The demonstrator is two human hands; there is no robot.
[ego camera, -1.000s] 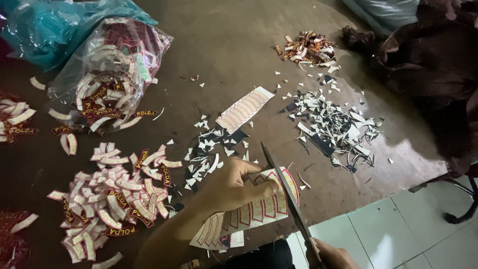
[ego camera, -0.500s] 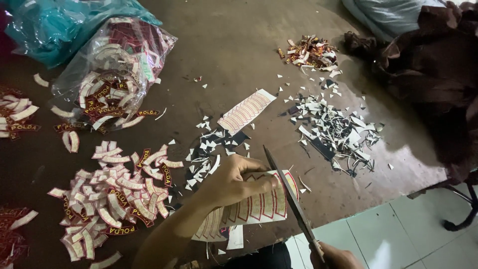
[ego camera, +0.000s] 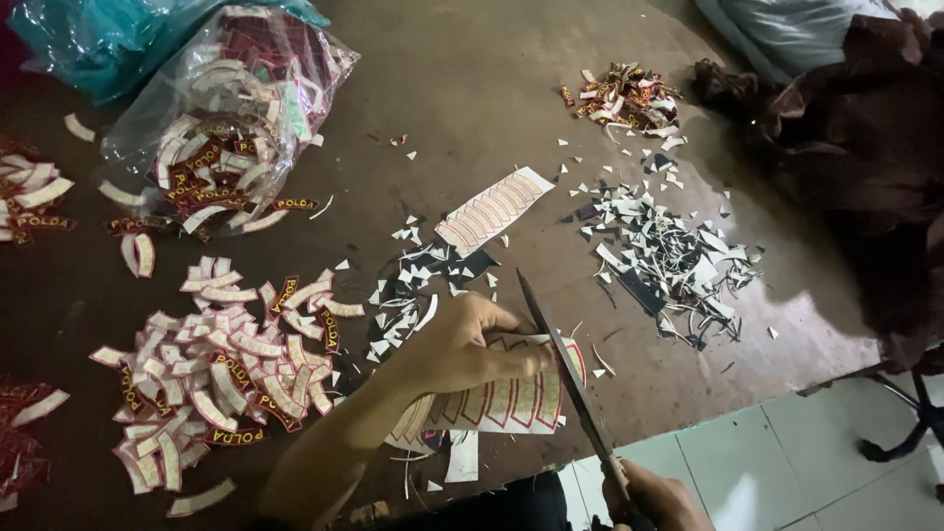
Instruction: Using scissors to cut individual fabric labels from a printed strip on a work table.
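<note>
Two hands are at work at the near edge of the dark brown table. Your left hand lies over a white strip of red-outlined curved patches, fingers together and curled down, thumb underneath, pinching the strip at its upper edge. Your right hand shows only partly at the bottom edge, closed around the handle of a pair of scissors; the long blades run up and to the left, crossing the strip's right end just beside your left fingertips. You cannot tell from here whether the blades are apart or closed.

To the left of your left forearm sits a loose heap of cut curved patches, some face down and white, some dark with yellow lettering. Beyond it, a clear plastic bag holds more of the same. A second uncut strip lies farther up the table, with small white offcuts scattered between it and your hand. A larger pile of trimmings lies well to the right.
</note>
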